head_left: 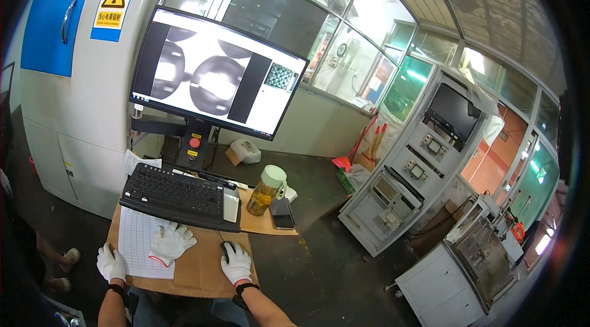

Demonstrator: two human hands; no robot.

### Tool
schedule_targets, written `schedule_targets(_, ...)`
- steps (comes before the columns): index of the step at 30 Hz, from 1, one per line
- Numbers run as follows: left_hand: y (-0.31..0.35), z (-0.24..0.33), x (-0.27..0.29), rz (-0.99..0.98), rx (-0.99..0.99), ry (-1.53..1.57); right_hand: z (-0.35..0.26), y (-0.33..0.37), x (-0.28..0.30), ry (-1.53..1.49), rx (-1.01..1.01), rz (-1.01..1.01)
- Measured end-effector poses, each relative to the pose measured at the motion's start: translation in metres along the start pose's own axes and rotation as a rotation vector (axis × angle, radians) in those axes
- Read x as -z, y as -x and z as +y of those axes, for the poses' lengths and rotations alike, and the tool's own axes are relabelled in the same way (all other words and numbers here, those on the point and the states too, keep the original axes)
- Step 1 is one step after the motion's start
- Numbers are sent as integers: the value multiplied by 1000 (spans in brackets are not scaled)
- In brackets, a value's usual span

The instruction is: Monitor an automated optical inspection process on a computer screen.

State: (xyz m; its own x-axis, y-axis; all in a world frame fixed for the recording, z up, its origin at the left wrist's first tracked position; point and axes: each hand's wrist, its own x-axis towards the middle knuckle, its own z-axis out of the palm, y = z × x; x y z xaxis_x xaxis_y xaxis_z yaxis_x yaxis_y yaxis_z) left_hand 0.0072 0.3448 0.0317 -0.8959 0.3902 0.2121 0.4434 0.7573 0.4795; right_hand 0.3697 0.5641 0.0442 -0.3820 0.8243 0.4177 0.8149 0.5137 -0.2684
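My right hand, in a white knit glove, rests over a black computer mouse at the desk's right side, its fingers around it. At the left edge of the small desk lies my left hand, also gloved, with its fingers stretched out beside a printed form sheet. A loose white glove with a red cuff edge lies on that sheet between my hands. Beyond it sits a black keyboard. A monitor behind the keyboard shows grey images of large dark round shapes.
Right of the keyboard stand a bottle of amber liquid with a pale green lid and a phone. A red button sits under the monitor. A large cabinet stands left, an instrument rack right. Someone's feet show at left.
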Motion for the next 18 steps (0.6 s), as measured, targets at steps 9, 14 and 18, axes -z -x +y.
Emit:
schedule_targets(9,0,-2,-3,37,-21,1,1,-2,-3,5,24,4)
schedule_targets(14,1,12,14,-7,24,-18,2,-3,-2,12,42,15)
schedule_targets(18,2,9,10,20,6,-23,0,-1,-1,60,52,34)
